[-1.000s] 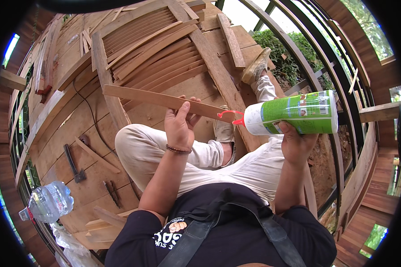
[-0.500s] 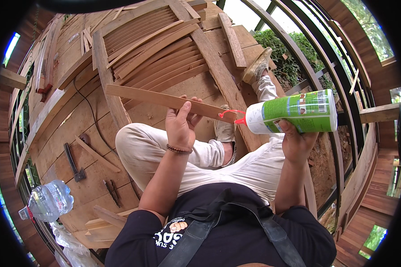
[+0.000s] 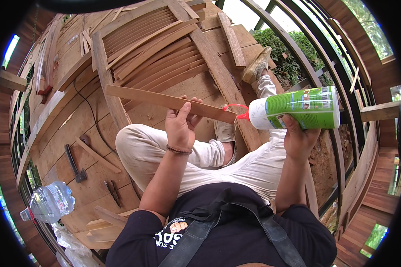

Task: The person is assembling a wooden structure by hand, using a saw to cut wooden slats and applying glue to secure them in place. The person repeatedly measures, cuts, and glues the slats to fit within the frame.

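Observation:
My left hand (image 3: 181, 120) is closed around a thin, flat wooden slat (image 3: 140, 97), the thumb on top and the fingers beneath. The slat slants across above my knees, its right end toward the bottle. In my right hand (image 3: 300, 139) is a green and white glue bottle (image 3: 303, 109), tipped onto its side. Its red nozzle (image 3: 243, 116) points left at the slat's right end, and the red cap loop hangs open above it. Whether the tip touches the wood I cannot tell.
Ahead lies a wooden louvre frame (image 3: 205, 53) with several slats. To my left are a hammer (image 3: 75, 164), a black cord (image 3: 92, 116), a thin wood strip (image 3: 98, 153) and a clear plastic bottle (image 3: 52, 202). Curved dark metal railing (image 3: 294, 42) runs along the right.
The glue bottle and my right hand have shifted slightly up and right, so the nozzle now sits at the slat's end edge. My left hand and the slat have barely moved.

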Available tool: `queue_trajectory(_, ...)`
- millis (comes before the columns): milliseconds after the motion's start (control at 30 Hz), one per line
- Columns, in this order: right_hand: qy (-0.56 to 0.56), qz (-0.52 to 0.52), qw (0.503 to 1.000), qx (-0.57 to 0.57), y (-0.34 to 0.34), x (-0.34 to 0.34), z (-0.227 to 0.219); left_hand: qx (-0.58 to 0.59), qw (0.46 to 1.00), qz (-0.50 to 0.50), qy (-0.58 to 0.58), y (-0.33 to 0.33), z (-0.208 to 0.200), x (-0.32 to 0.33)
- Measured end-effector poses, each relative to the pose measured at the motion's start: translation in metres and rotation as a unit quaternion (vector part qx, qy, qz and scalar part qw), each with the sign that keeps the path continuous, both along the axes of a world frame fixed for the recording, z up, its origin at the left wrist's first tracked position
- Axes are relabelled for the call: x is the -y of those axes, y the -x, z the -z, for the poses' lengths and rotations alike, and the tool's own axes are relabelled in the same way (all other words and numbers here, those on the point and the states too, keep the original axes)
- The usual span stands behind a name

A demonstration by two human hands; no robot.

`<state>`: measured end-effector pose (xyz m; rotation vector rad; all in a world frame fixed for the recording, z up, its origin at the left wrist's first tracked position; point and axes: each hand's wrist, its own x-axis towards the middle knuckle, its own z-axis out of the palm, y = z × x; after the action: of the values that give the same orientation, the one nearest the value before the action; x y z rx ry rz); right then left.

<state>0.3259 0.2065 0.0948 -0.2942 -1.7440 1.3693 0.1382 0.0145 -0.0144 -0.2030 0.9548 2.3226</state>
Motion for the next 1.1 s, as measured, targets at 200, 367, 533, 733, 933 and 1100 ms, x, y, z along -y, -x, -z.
queue_trajectory(200,0.016,0.034,0.999,-0.022,0.001,-0.002,0.002,-0.005,1.0,0.018,-0.011,0.0,-0.001,0.003)
queue_trajectory(367,-0.039,0.143,0.988,-0.032,-0.006,-0.027,-0.002,-0.003,0.999,0.036,-0.003,-0.001,0.0,0.001)
queue_trajectory(533,-0.215,0.23,0.933,0.175,-0.043,-0.104,-0.024,-0.045,0.998,0.033,0.027,0.003,0.005,0.006)
queue_trajectory(733,-0.323,0.204,0.593,0.709,-0.081,-0.211,0.028,-0.137,0.986,0.044,0.088,0.004,0.006,-0.006)
queue_trajectory(933,-0.282,0.04,0.399,0.872,-0.128,-0.275,0.17,-0.282,0.943,-0.005,0.174,0.011,0.0,-0.016)
queue_trajectory(1100,-0.353,-0.008,0.328,0.876,-0.089,-0.277,0.215,-0.294,0.925,-0.039,0.236,0.029,-0.011,-0.01)
